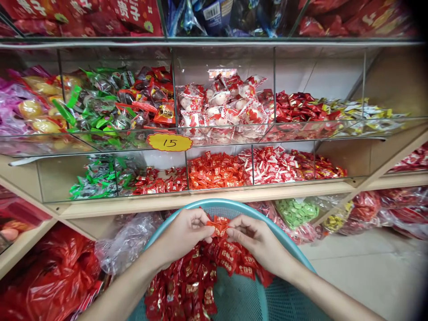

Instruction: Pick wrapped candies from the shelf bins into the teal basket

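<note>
Between my two hands is a red candy packet point(220, 226), pinched at its left end by my left hand point(191, 229) and at its right end by my right hand point(252, 236). It looks joined to more red packets hanging just below, though my fingers partly hide the join. Beneath my hands stands a teal plastic basket point(230, 204). Strips of dark red candy packets point(187, 285) lie in its left part, with gold lettering on them. A brighter red group of packets point(239, 261) drapes under my right hand.
Ahead are clear shelf bins of wrapped sweets, including orange-red candies point(216, 169) and green-wrapped sweets point(96, 178). A yellow price tag point(170, 142) reads 15. A wooden shelf edge point(214, 195) runs just behind the basket. Red plastic bags point(50, 276) lie at left; tiled floor point(364, 267) shows at right.
</note>
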`<state>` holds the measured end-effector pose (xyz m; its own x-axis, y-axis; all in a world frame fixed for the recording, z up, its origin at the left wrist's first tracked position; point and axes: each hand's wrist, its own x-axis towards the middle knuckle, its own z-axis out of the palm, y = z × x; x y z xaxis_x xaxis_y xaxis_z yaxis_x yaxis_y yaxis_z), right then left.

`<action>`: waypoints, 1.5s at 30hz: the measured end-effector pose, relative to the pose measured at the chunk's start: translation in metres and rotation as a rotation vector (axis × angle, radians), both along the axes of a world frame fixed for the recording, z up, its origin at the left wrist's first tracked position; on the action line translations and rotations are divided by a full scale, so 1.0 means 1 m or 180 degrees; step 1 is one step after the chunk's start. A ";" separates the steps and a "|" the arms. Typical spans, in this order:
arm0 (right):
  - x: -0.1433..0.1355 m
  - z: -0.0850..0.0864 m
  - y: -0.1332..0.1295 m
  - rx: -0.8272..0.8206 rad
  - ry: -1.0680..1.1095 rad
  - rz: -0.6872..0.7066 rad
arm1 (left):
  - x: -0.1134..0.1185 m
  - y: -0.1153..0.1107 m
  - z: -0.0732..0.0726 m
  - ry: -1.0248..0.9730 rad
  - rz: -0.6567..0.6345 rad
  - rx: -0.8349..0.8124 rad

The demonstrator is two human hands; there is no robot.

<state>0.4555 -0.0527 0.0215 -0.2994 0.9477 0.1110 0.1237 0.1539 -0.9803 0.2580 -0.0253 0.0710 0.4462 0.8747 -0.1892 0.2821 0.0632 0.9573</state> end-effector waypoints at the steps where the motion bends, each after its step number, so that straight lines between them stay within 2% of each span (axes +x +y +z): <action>1: 0.001 0.002 0.000 0.0052 -0.0084 -0.0001 | 0.000 0.000 0.000 0.0011 -0.0042 0.0011; 8: 0.006 0.017 -0.004 0.0309 -0.0445 0.0185 | 0.002 -0.002 0.002 0.0318 -0.0295 0.0633; 14: 0.013 0.018 0.001 0.0140 -0.0229 0.0090 | 0.004 -0.004 0.001 0.0166 -0.0182 0.0730; 18: 0.013 0.017 0.011 -0.0112 0.0321 -0.0061 | 0.011 -0.003 0.005 -0.0064 0.0153 0.0569; 21: 0.010 0.021 0.017 -0.0750 0.1107 -0.0192 | 0.018 -0.001 0.010 -0.0273 0.0550 0.0337; 25: 0.001 0.027 0.017 -0.1529 0.1886 -0.0016 | 0.029 0.004 0.010 -0.0578 0.0864 0.0266; 28: -0.006 0.028 0.014 -0.1580 0.2162 -0.0055 | 0.037 0.004 0.007 -0.0710 0.0790 0.0338; 31: 0.000 0.027 0.016 -0.1317 0.2088 -0.0185 | 0.036 0.002 0.009 -0.0585 0.0661 0.0363; 33: 0.014 0.027 0.018 -0.1081 0.1631 -0.0217 | 0.025 0.000 0.014 -0.0432 0.0620 0.0389; 35: 0.033 0.026 0.020 -0.0916 0.0970 -0.0136 | 0.003 -0.002 0.019 -0.0252 0.0654 0.0532; 38: 0.061 0.021 0.022 -0.0989 0.0196 0.0113 | -0.043 0.000 0.017 -0.0090 0.1483 0.0695; 40: 0.074 0.016 0.021 -0.1075 -0.0043 0.0198 | -0.074 0.002 0.006 -0.0188 0.2133 0.0835; 42: 0.079 0.010 0.021 -0.1071 -0.0253 0.0184 | -0.097 0.005 -0.012 -0.0336 0.2674 0.0713; 45: 0.077 -0.002 0.019 -0.0884 -0.0887 0.0064 | -0.113 0.007 -0.040 -0.0700 0.2951 0.0209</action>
<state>0.5325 -0.0335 0.0198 -0.3006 0.9238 -0.2371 0.3908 -0.1075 -0.9142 0.1451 -0.0185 0.0310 -0.4102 0.9038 -0.1218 -0.0400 0.1155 0.9925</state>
